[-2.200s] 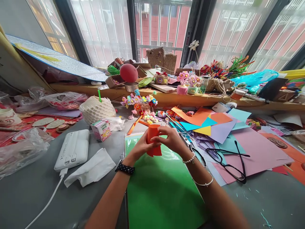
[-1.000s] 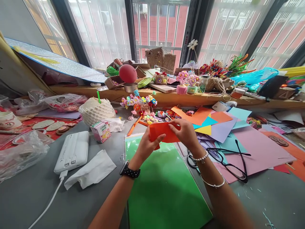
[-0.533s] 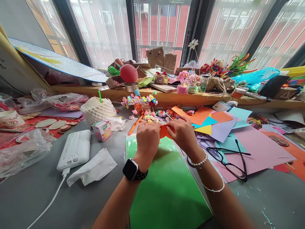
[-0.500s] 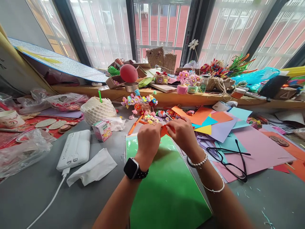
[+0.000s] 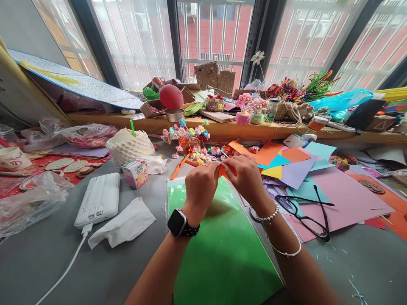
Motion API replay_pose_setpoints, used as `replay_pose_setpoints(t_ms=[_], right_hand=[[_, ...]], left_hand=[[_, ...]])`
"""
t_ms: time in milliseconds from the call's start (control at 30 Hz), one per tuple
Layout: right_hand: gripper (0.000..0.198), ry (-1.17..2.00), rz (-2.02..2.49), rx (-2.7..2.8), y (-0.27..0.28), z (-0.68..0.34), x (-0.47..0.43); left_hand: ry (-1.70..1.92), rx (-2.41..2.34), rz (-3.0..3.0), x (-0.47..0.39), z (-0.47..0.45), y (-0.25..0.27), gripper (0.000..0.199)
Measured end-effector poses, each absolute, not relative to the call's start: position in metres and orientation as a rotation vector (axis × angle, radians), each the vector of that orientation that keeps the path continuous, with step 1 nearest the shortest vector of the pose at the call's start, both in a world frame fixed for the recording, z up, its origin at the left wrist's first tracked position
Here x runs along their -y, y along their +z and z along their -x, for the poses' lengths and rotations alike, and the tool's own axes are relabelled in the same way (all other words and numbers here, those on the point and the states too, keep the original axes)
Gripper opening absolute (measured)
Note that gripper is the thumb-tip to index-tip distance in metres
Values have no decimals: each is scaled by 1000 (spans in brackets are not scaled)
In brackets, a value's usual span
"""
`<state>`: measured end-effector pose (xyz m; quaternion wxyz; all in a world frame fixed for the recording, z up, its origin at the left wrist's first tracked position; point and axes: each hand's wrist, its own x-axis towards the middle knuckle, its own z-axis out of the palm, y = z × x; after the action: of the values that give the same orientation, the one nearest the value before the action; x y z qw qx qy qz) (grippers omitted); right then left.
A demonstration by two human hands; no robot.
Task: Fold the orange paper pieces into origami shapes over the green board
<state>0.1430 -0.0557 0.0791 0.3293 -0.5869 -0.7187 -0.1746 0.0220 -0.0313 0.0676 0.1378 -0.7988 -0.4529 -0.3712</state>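
A small piece of orange paper (image 5: pixel 223 171) is pinched between my two hands, mostly covered by the fingers. My left hand (image 5: pixel 201 186), with a black watch at the wrist, is closed on its left side. From the right, my right hand (image 5: pixel 249 178) grips it between thumb and fingers; a beaded bracelet and a thin bangle circle that arm. Both hands are raised over the far end of a shiny green sheet (image 5: pixel 225 250). Just beyond them, a small basket of colourful crafted flowers (image 5: pixel 190 142) stands on the grey table.
Coloured paper sheets (image 5: pixel 343 199) pile up at the right, with black-framed glasses (image 5: pixel 313 220) on top. Leftward lie a white power bank (image 5: pixel 100 197) with its cable, a tissue (image 5: pixel 124 223) and a small pink box (image 5: pixel 135 173). Crafts crowd the wooden sill (image 5: pixel 136 123) beneath the window.
Both hands have shifted very slightly right, and less of the orange paper shows between the fingers. The fingertips are closer together. Things on the table stay where they were.
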Motion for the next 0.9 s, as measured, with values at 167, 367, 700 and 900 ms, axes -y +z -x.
replay_pose_setpoints(t_ms=[167,367,700,900], right_hand=[[16,-450,1513,1873,79,-144,56],[16,-440,1493,1857,79,-144,56],[17,-411,1507,1847,80,-144,57],[17,-381,1497,1840,80,-144,57]], left_hand=[[-1137,1265,2273,31,-22,66,22],[-1165,1258,2243,32,-23,66,20],[-1221,1249,2233,33,-24,62,21],[-1148,1329,2224,34,-25,61,22]])
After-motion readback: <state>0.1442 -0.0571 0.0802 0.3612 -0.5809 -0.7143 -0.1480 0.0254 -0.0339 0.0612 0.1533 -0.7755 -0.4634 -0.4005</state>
